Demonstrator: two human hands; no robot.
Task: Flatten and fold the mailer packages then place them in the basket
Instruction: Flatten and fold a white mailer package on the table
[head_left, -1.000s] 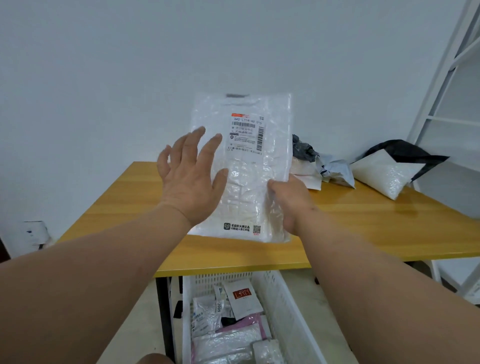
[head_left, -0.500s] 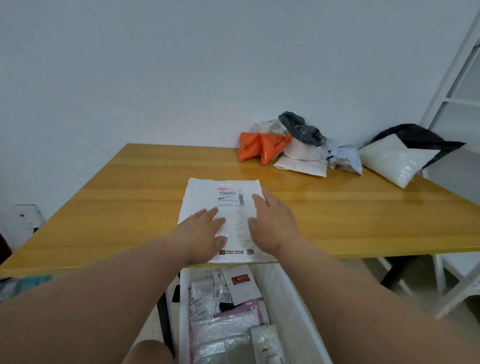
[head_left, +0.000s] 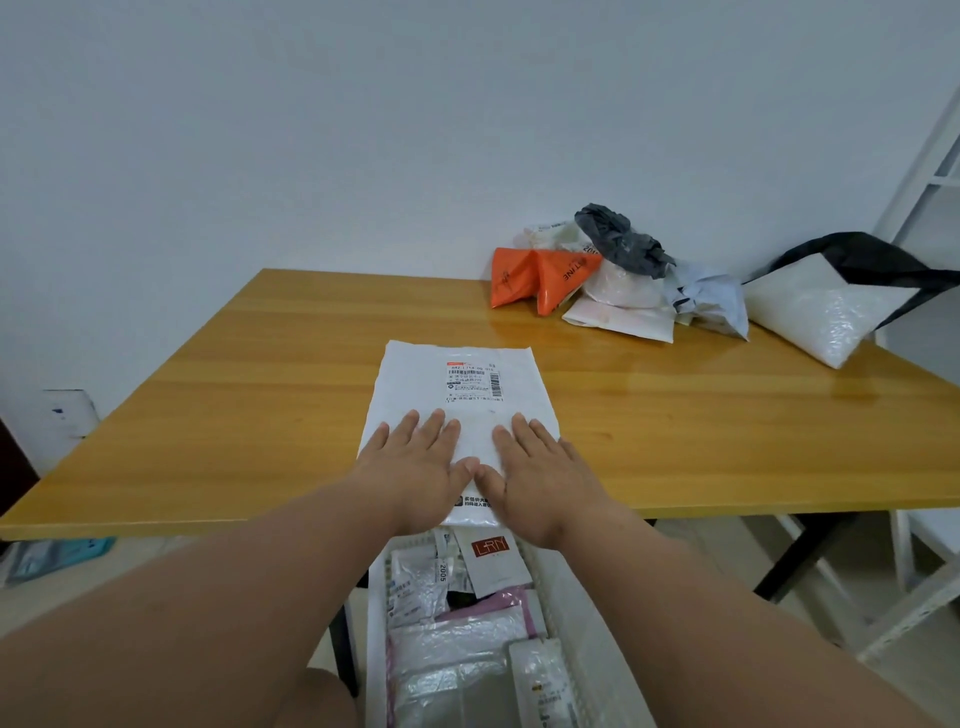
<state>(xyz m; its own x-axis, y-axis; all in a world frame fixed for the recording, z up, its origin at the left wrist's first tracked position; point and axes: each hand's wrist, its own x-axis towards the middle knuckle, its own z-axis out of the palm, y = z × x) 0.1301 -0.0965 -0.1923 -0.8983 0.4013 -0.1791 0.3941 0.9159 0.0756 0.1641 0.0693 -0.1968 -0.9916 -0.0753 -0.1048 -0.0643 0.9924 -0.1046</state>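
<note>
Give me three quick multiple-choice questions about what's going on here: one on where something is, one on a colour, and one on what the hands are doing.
1. Where does the white basket stand?
A. On the table top
B. On the floor below the table's near edge
C. On the white shelf at the right

2. What colour is the folded mailer at the left end of the pile at the back of the table?
A. Orange
B. Green
C. Blue

3. What are the two hands doing with the white mailer?
A. Holding it up in the air
B. Pressing it flat on the table with straight fingers
C. Tearing it open

Answers:
1 B: the basket shows below the table edge, with packages inside it.
2 A: it is bright orange, beside white and grey bags.
3 B: the left hand and the right hand lie side by side, palms down, on the mailer's near half.
</note>
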